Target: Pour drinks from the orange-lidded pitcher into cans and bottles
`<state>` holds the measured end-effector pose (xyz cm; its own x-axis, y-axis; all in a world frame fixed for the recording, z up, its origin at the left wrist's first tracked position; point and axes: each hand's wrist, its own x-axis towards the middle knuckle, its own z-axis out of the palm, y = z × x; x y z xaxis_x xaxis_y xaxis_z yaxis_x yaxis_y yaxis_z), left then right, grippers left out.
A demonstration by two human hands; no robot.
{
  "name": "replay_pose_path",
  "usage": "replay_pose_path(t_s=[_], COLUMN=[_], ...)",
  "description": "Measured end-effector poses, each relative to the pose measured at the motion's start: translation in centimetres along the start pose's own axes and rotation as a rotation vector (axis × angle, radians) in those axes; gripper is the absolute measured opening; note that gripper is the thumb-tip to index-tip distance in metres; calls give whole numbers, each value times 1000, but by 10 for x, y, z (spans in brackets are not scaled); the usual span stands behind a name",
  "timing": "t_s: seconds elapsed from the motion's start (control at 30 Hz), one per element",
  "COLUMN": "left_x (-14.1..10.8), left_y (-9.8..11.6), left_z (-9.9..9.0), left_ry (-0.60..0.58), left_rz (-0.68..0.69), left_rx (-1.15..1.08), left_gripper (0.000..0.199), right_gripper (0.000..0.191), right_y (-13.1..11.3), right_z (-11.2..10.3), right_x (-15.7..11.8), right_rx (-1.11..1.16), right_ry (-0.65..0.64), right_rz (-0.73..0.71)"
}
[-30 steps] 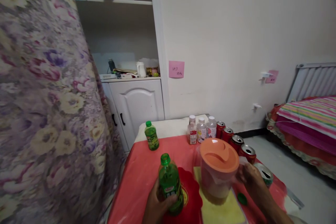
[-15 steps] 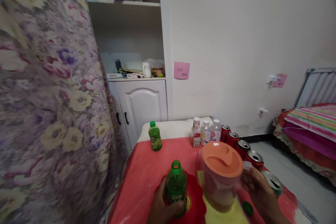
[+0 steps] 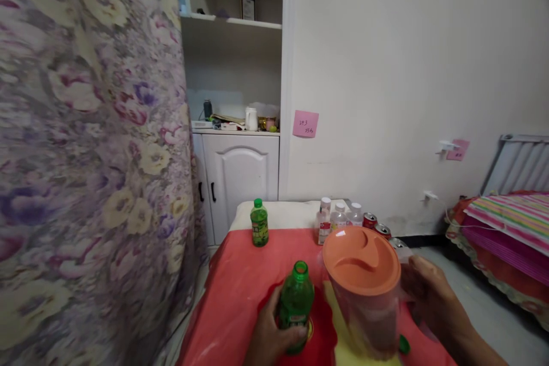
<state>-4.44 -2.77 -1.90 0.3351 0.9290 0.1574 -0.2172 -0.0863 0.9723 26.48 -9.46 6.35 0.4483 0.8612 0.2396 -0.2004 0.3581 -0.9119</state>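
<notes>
My left hand [image 3: 274, 329] is wrapped round an uncapped green bottle [image 3: 297, 303], upright over a red scalloped tray [image 3: 321, 349]. My right hand [image 3: 422, 280] grips the handle of a clear pitcher [image 3: 369, 320] with an orange lid [image 3: 361, 260]. The pitcher is slightly blurred and stands or hovers above a yellow cloth [image 3: 338, 326]; which of the two I cannot tell. A green cap [image 3: 404, 345] lies to its right on the red tablecloth [image 3: 240, 280].
A capped green bottle [image 3: 259, 224] stands at the table's back left. Clear bottles with white caps [image 3: 325, 220] and red cans [image 3: 369, 220] line the back right. A floral curtain [image 3: 107, 154] hangs at left, a white cabinet [image 3: 244, 177] behind, a bed [image 3: 510, 223] at right.
The pitcher has risen and come nearer, with its base blurred, and my right hand has moved up with it. The view has shifted slightly, and the pitcher now hides several cans.
</notes>
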Motion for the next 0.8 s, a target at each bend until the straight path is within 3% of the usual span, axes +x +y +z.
replay_pose_path(t_s=[0.33,0.53,0.8], left_x=[-6,-8,-10], left_y=[7,10,11], left_z=[6,6,8], left_ry=[-25,-44,-47], left_rz=[-1,-7,-16], left_rx=[-2,24,45], left_gripper=[76,72,75], right_gripper=[53,53,51], right_y=[-45,-60,-78], right_z=[19,21,38], right_x=[-2,7,8], right_rx=[-258,-474,-553], right_ry=[-100,-174,-250], right_rz=[-34,-129,-152])
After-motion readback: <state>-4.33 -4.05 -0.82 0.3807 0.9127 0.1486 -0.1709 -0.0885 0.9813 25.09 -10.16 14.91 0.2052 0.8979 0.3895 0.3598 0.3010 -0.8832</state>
